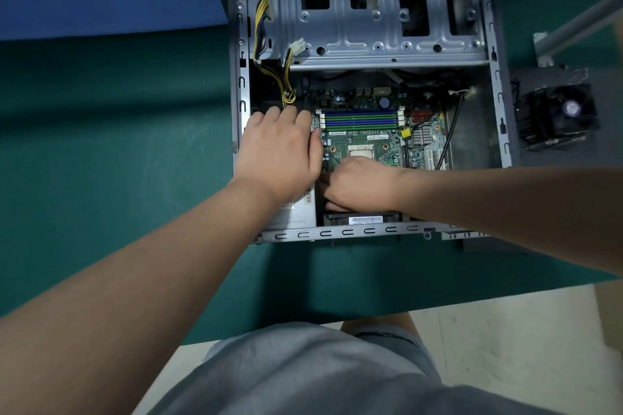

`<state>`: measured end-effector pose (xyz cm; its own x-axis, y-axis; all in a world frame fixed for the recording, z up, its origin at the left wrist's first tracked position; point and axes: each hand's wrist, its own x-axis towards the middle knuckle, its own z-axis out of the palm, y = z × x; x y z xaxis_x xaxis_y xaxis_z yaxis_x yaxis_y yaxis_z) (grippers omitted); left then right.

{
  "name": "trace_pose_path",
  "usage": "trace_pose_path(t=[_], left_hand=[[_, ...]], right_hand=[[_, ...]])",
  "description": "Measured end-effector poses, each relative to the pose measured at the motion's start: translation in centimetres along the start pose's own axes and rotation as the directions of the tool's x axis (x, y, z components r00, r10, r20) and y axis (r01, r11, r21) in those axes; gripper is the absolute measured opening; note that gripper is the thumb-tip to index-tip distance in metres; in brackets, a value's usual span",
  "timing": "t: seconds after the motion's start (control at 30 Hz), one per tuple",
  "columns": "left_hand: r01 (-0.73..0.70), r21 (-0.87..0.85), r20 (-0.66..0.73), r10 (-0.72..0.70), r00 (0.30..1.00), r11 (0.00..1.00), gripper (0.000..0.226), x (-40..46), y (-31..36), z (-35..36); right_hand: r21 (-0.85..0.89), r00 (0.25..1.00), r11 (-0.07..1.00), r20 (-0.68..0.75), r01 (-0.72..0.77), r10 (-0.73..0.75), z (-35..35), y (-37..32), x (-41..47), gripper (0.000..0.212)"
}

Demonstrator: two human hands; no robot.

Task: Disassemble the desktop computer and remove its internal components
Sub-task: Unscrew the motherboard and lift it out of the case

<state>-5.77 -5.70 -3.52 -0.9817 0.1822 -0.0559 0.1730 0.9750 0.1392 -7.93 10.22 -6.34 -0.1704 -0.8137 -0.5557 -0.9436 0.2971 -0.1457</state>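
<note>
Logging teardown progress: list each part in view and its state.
Computer case: open, side panel off.
Motherboard: still inside, CPU socket uncovered.
Cooler fan: out, beside the case.
Left hand: open, resting at the motherboard's edge.
Right hand: curled, grip hidden.

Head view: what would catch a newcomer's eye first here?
The open computer case lying on the green table dominates, its green motherboard exposed with blue and green memory slots. Both hands work inside it: the left hand at the board's left edge by the yellow and black cables, the right hand at its near edge. A black fan cooler sits outside, right of the case.
</note>
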Motion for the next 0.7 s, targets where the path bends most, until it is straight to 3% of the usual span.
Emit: trace_pose_path(t=[0.1, 0.53, 0.7], left_hand=[[0.000, -0.004, -0.002, 0.000, 1.000, 1.000, 0.032, -0.01, -0.01, 0.01], [-0.002, 0.005, -0.006, 0.002, 1.000, 1.000, 0.031, 0.03, -0.02, 0.06], [-0.004, 0.005, -0.012, 0.004, 1.000, 1.000, 0.031, -0.02, 0.00, 0.08]], right_hand=[[0.007, 0.998, 0.999, 0.027, 0.052, -0.052, -0.15, 0.06, 0.01, 0.008], [-0.072, 0.981, 0.981, -0.055, 0.179, -0.183, 0.30, 0.38, 0.34, 0.028], [-0.092, 0.985, 0.981, -0.014, 0.171, -0.173, 0.01, 0.29, 0.04, 0.022]])
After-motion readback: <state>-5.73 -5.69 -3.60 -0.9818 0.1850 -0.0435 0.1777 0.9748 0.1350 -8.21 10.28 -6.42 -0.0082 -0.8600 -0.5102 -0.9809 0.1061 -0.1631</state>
